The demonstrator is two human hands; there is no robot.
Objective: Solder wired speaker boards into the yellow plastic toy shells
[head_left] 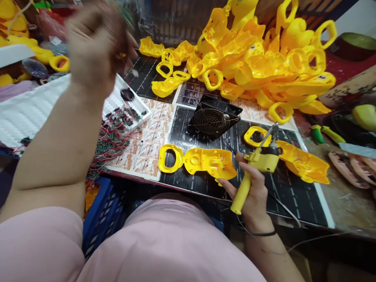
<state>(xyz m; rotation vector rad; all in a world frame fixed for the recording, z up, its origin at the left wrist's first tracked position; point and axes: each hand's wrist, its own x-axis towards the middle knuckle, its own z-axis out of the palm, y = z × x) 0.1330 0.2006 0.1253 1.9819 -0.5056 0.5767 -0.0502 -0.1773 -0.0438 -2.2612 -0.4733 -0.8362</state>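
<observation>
My right hand (255, 191) is wrapped round the handle of a yellow soldering gun (249, 172), its metal tip pointing up and away. Just left of that hand lies an open yellow plastic toy shell half (210, 161) with a ring-shaped end, inner side up. Another yellow shell half (305, 161) rests behind and right of the gun. My left hand (95, 47) is raised at the upper left, smeared by motion, so its fingers and anything in them cannot be made out. Below it, small parts with red and black wires (117, 131) lie in a heap.
A black fan (216, 116) stands mid-table. Behind it rises a large pile of yellow shells (258, 66). A white foam tray (38, 100) is at left, with a blue crate (95, 219) below the table edge. A green-and-yellow-handled knife (331, 134) lies at right.
</observation>
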